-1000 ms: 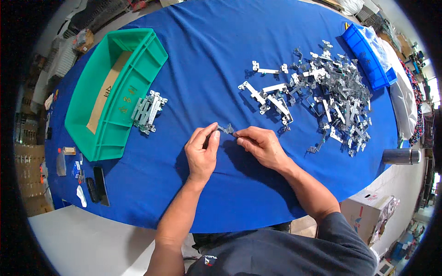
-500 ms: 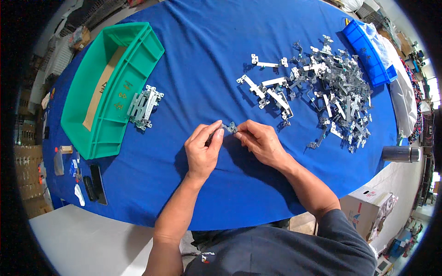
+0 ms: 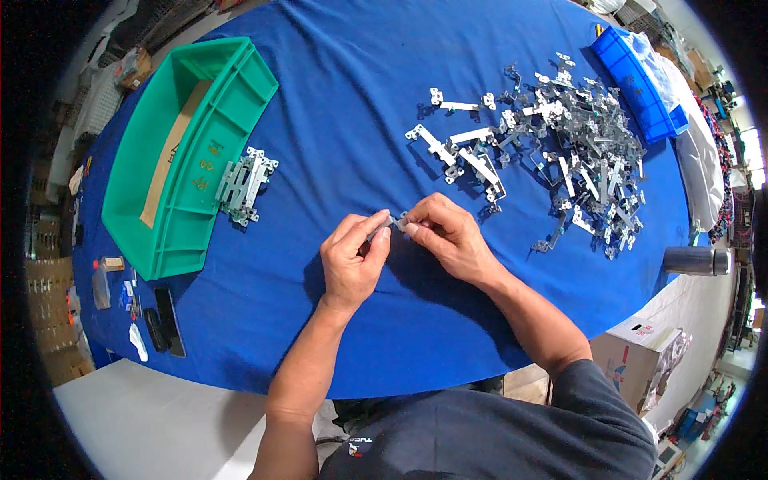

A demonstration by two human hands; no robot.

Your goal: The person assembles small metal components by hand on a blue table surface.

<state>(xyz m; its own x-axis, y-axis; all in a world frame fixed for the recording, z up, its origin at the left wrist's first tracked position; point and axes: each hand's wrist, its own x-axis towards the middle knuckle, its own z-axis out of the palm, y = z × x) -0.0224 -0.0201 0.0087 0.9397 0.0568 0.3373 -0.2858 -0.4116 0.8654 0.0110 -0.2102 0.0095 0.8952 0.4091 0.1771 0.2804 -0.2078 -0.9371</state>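
Between my hands, above the blue cloth, is a small metal bracket [image 3: 394, 222], mostly hidden by my fingers. My left hand [image 3: 352, 260] is closed, pinching the bracket's near-left part between thumb and fingers. My right hand [image 3: 450, 238] is closed at the bracket's other end, thumb and forefinger pressed on it. To the right spreads a large loose heap of similar metal brackets [image 3: 588, 136], with a few lying apart on its left side. A neat stack of brackets [image 3: 246, 186] lies to the left.
A green plastic bin [image 3: 152, 248] with a cardboard strip inside stands at the left, against the stack. At the far right is a blue bin [image 3: 636, 76] holding clear plastic. A metal flask [image 3: 696, 261] lies near the right edge; a phone [image 3: 170, 322] lies lower left.
My right hand has moved slightly left and up, its thumb and forefinger now closing over the bracket's right end. My left hand keeps its pinch. The whole view has shifted slightly.
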